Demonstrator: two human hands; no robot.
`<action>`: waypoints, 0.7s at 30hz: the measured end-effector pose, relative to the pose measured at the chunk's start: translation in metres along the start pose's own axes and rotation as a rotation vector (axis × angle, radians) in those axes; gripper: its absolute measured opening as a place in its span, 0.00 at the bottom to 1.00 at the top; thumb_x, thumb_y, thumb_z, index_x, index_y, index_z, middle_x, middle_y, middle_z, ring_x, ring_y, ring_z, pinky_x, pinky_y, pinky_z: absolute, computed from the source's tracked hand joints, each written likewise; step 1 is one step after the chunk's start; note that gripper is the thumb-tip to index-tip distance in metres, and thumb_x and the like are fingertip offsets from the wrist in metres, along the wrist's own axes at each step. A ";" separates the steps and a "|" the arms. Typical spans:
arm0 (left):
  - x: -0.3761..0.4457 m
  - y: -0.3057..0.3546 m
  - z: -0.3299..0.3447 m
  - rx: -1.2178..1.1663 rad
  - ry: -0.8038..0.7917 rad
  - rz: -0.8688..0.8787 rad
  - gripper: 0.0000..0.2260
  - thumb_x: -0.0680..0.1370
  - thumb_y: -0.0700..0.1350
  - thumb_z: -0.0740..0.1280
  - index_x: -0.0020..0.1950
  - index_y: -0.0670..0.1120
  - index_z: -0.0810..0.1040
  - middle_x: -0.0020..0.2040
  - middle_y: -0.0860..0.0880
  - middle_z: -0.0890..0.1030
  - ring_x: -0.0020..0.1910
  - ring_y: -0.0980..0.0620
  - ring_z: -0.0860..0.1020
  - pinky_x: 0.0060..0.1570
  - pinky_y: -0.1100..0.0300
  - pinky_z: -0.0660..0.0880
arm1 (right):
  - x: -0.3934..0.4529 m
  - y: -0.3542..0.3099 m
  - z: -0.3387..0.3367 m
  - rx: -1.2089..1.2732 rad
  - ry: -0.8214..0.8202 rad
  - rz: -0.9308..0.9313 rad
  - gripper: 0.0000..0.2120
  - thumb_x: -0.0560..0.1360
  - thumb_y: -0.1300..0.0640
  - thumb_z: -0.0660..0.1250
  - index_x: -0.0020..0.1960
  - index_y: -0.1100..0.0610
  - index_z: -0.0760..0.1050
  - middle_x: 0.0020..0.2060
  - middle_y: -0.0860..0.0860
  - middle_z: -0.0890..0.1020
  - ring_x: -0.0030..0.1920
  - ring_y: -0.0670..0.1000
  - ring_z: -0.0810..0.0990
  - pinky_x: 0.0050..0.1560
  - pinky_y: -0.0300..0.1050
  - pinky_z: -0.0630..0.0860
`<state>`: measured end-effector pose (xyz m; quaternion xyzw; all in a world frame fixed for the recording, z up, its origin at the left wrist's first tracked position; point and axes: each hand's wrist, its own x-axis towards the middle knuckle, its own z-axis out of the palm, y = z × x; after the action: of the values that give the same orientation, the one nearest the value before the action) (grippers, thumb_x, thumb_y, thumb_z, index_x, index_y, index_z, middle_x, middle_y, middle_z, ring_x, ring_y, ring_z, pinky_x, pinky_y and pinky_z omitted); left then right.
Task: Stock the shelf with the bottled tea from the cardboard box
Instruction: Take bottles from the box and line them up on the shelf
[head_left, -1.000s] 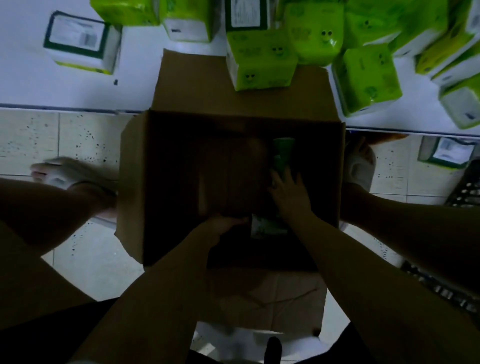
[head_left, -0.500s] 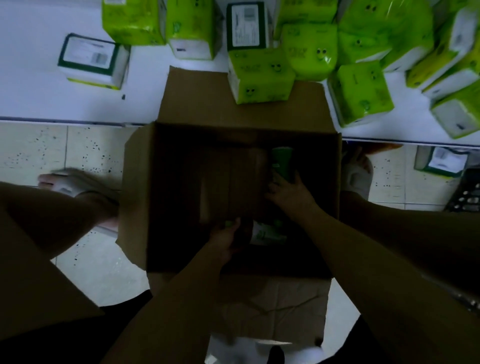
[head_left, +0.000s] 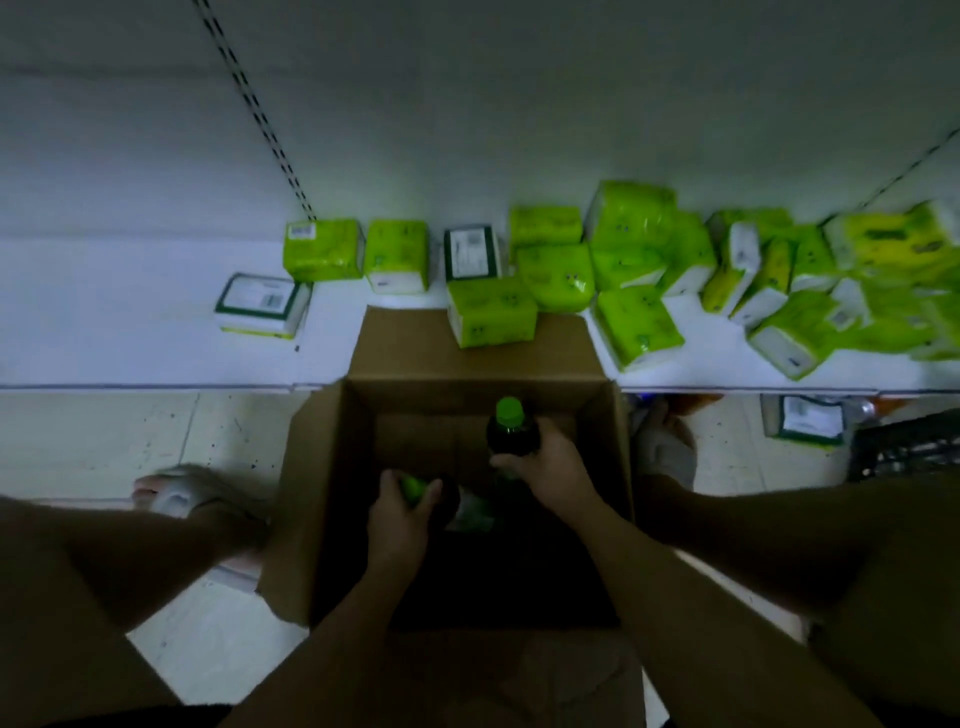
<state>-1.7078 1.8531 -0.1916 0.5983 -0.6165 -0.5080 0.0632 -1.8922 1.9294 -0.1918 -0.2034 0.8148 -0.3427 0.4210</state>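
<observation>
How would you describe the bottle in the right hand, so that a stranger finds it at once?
Start at the open cardboard box on the floor before the white shelf. Inside it, toward the far right, the right hand grips a dark bottle by its shoulder. Unlike the bottle in the left hand, which lies on its side, this one stands upright with its green cap fully visible.

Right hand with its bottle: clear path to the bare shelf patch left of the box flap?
Probably yes. The right hand holds its bottle above the box, and that shelf stretch is bare, though it must cross leftward.
</observation>
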 end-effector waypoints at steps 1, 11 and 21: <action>-0.003 0.008 -0.007 0.041 0.009 0.067 0.10 0.76 0.48 0.70 0.50 0.47 0.70 0.41 0.52 0.75 0.45 0.50 0.77 0.34 0.65 0.67 | -0.004 -0.004 0.000 0.028 0.045 0.005 0.35 0.63 0.48 0.79 0.67 0.54 0.71 0.62 0.52 0.79 0.63 0.55 0.77 0.64 0.55 0.73; -0.028 0.096 -0.079 0.116 0.047 0.395 0.12 0.73 0.52 0.72 0.50 0.49 0.74 0.42 0.50 0.82 0.43 0.50 0.81 0.43 0.50 0.78 | -0.058 -0.079 -0.037 0.029 0.224 -0.292 0.31 0.57 0.46 0.81 0.58 0.53 0.77 0.51 0.47 0.84 0.54 0.48 0.81 0.52 0.44 0.76; -0.095 0.247 -0.169 -0.063 0.099 0.847 0.10 0.73 0.49 0.72 0.52 0.49 0.77 0.45 0.52 0.81 0.46 0.57 0.79 0.43 0.60 0.76 | -0.160 -0.198 -0.115 -0.056 0.343 -0.595 0.25 0.55 0.37 0.77 0.47 0.47 0.81 0.41 0.42 0.85 0.43 0.40 0.82 0.47 0.44 0.81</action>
<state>-1.7325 1.7792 0.1127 0.3138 -0.7881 -0.4264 0.3139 -1.8886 1.9382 0.0881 -0.3828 0.7878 -0.4573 0.1537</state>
